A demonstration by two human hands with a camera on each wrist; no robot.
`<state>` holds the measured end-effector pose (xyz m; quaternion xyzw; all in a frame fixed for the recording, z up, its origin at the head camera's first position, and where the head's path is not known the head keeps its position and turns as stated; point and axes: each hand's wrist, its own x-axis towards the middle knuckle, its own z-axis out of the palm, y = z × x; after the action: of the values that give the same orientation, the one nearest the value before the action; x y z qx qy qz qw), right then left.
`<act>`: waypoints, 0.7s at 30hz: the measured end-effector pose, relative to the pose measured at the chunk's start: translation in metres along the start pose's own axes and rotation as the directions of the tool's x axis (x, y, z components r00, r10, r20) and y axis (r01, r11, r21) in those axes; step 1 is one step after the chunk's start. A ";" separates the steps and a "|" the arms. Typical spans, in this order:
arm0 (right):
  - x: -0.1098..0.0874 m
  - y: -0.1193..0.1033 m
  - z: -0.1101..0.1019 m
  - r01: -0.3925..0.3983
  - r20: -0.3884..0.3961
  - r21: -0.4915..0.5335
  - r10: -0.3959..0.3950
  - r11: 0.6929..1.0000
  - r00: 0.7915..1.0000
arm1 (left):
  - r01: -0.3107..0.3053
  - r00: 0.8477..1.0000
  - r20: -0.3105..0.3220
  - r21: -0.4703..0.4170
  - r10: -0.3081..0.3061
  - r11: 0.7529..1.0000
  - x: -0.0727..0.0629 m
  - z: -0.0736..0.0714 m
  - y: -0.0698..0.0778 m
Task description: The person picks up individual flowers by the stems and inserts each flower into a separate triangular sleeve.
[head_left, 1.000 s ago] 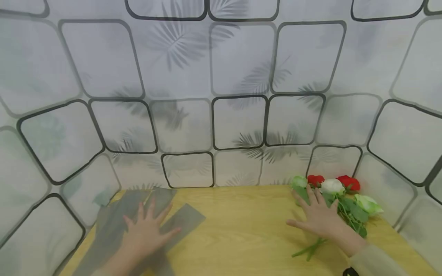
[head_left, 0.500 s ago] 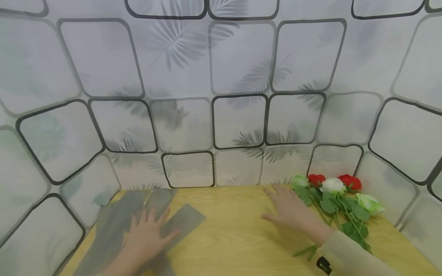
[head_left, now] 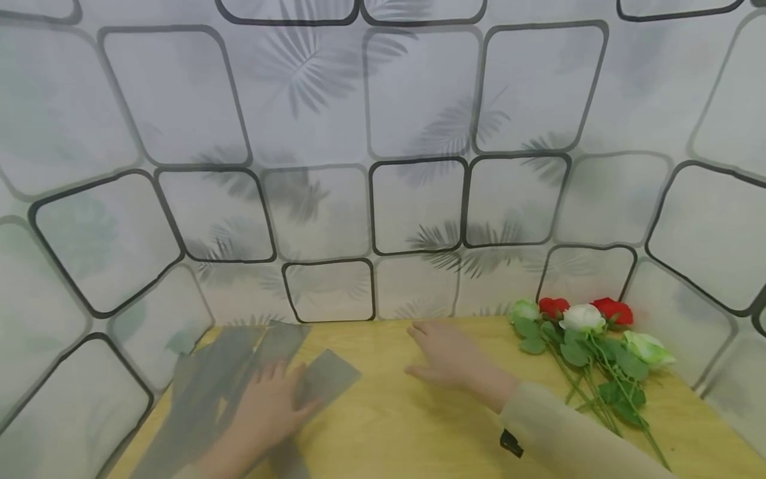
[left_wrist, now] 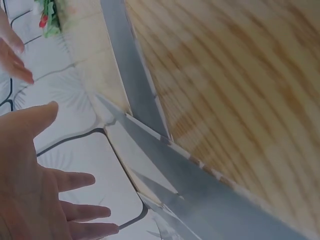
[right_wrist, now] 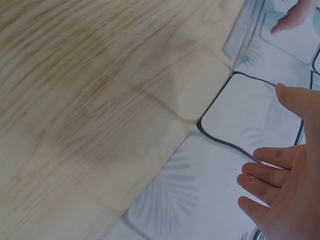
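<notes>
In the head view my left hand is over several flat grey strips, which overlap one another at the table's left side. The left wrist view shows that hand's fingers straight and spread, holding nothing, with long grey strips beyond it. My right hand is over the middle of the wooden table, palm side facing left and fingers extended. Nothing lies in its grasp in the right wrist view, where the hand shows loose, parted fingers. To its right lie artificial roses with green stems.
The light wooden table meets a wall patterned with rounded squares and leaf prints, with side walls at left and right. The rose heads, red, white and pale green, lie close to the back right corner.
My right hand has moved left, away from the roses to the table's middle, uncovering their leaves and stems. My left hand has shifted slightly right over the grey strips.
</notes>
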<state>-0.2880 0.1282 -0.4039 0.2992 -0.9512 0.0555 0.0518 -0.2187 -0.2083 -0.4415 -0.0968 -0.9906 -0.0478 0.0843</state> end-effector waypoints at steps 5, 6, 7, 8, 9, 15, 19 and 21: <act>0.017 -0.021 0.004 0.039 0.016 -0.043 -0.038 0.998 0.999 | -0.016 1.000 0.005 0.007 0.016 1.000 0.002 0.001 0.006; 0.021 -0.025 0.004 0.047 0.016 -0.061 -0.046 0.997 0.999 | -0.020 1.000 0.003 0.011 0.020 1.000 0.003 0.002 0.007; 0.023 -0.029 0.005 0.054 0.022 -0.074 -0.052 0.996 0.998 | -0.024 1.000 0.007 0.015 0.024 1.000 0.005 0.003 0.008; 0.026 -0.032 0.006 0.064 0.024 -0.087 -0.062 0.994 0.998 | -0.032 0.999 0.010 0.022 0.032 0.999 0.006 0.004 0.009; 0.028 -0.035 0.008 0.077 0.025 -0.102 -0.074 0.992 0.997 | -0.040 0.999 0.012 0.029 0.039 0.999 0.008 0.005 0.009; 0.038 -0.054 0.016 0.140 0.040 -0.133 -0.136 0.981 0.990 | -0.060 0.998 0.020 0.035 0.059 0.998 0.011 0.009 0.016; 0.045 -0.063 0.023 0.185 0.042 -0.156 -0.181 0.970 0.983 | -0.075 0.997 -0.005 0.031 0.076 0.997 0.011 0.011 0.020; 0.049 -0.066 0.027 0.203 0.042 -0.172 -0.199 0.964 0.979 | -0.080 0.997 -0.020 0.037 0.081 0.996 0.012 0.014 0.021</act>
<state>-0.2918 0.0431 -0.4193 0.3889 -0.9177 -0.0377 0.0718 -0.2284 -0.1842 -0.4512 -0.1347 -0.9856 -0.0273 0.0985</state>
